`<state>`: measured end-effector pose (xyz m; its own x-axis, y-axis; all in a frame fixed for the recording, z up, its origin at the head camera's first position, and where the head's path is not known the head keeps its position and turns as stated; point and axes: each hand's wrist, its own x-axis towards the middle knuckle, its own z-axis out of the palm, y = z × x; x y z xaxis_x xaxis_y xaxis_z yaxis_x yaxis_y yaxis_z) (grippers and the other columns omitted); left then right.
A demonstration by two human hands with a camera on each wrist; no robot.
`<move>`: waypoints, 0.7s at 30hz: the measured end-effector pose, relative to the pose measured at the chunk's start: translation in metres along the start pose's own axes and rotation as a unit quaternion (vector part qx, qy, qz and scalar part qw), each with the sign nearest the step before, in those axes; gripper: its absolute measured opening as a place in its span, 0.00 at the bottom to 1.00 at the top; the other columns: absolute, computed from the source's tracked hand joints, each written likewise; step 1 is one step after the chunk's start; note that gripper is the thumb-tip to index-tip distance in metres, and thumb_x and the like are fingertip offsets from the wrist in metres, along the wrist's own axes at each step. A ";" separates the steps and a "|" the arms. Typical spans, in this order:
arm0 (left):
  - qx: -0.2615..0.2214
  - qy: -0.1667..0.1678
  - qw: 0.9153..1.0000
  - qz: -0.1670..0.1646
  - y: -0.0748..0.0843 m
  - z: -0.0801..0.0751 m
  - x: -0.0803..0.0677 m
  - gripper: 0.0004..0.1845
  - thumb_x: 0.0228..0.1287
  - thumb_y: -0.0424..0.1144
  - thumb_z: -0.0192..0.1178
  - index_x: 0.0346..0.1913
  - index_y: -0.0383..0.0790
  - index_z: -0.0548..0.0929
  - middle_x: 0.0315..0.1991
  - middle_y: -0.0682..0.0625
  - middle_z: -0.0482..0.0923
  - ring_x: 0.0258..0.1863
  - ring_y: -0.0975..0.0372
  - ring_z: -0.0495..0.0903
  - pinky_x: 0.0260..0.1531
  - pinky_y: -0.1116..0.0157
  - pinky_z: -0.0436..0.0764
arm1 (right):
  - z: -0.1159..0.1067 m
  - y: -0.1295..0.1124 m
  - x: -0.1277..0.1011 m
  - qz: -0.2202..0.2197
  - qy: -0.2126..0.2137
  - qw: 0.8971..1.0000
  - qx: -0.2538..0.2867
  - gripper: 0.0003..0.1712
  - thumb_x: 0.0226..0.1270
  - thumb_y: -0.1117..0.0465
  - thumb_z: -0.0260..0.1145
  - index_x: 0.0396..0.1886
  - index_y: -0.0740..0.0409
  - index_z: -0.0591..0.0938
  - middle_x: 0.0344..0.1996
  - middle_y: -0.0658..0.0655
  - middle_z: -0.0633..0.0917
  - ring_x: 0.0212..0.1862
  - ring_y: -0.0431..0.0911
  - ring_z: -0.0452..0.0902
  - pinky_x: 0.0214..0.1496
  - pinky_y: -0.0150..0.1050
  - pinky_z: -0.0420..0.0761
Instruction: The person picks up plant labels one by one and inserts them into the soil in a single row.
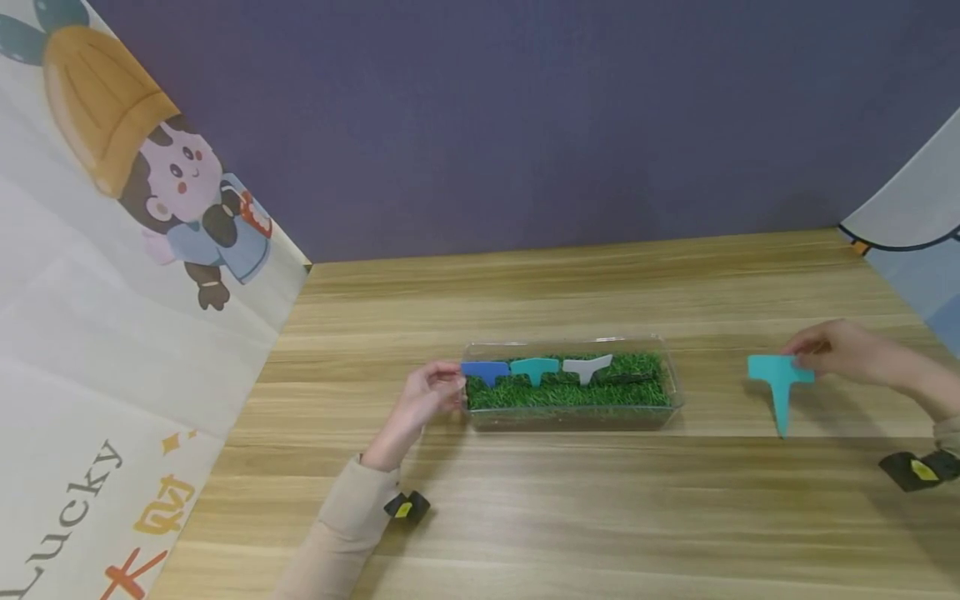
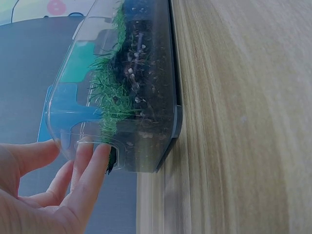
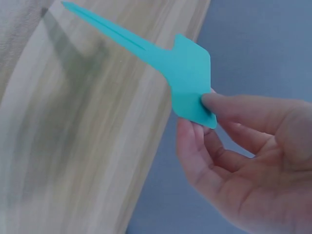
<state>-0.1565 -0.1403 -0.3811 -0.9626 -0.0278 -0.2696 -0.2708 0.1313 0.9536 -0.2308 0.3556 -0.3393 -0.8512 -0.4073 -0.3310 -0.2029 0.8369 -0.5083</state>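
In the head view, a long clear plastic box (image 1: 570,421) holds green artificial grass (image 1: 570,396) over dark soil. Three T-shaped plant labels stand in the grass: a blue label (image 1: 485,371), a teal-green label (image 1: 535,367) and a white label (image 1: 587,367). My left hand (image 1: 427,398) is at the box's left end, its fairly straight fingertips (image 2: 101,152) touching the end wall by a small cutout and the thumb near the rim. To the right of the box, my right hand (image 1: 843,354) pinches a turquoise plant label (image 1: 782,383) by one end of its crossbar, the stem pointing down.
The box stands on a wood-grain table (image 1: 600,517). A dark blue-grey panel (image 1: 562,125) rises along the table's back edge. At the left hangs a white cloth (image 1: 67,358) with a cartoon figure and lettering.
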 end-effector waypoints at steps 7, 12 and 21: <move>-0.003 0.001 1.000 0.001 -0.003 0.001 0.003 0.16 0.57 0.27 0.55 0.49 0.28 0.71 0.38 0.42 0.73 0.29 0.62 0.76 0.38 0.59 0.80 | -0.001 -0.009 -0.002 -0.001 0.040 0.999 -0.022 0.16 0.61 0.68 0.54 0.45 0.77 0.74 0.36 0.70 0.79 0.34 0.52 0.77 0.32 0.45 0.80; -0.002 0.002 1.000 0.003 -0.004 0.001 0.004 0.16 0.56 0.27 0.55 0.49 0.28 0.71 0.38 0.42 0.73 0.29 0.62 0.76 0.40 0.56 0.79 | -0.002 -0.014 -0.002 -0.002 0.065 0.998 -0.027 0.16 0.62 0.66 0.55 0.45 0.75 0.74 0.39 0.74 0.77 0.38 0.61 0.75 0.32 0.47 0.79; 0.004 0.006 1.000 0.005 -0.005 0.002 0.005 0.16 0.57 0.27 0.54 0.49 0.28 0.71 0.38 0.42 0.74 0.29 0.62 0.76 0.39 0.58 0.80 | -0.001 -0.023 -0.002 -0.010 0.126 0.992 -0.030 0.16 0.62 0.65 0.55 0.46 0.72 0.75 0.44 0.78 0.73 0.41 0.66 0.71 0.28 0.44 0.78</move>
<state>-0.1600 -0.1395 -0.3876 -0.9654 -0.0376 -0.2582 -0.2609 0.1405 0.9551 -0.2249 0.3378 -0.3256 -0.9392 -0.3257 -0.1089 -0.2423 0.8532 -0.4620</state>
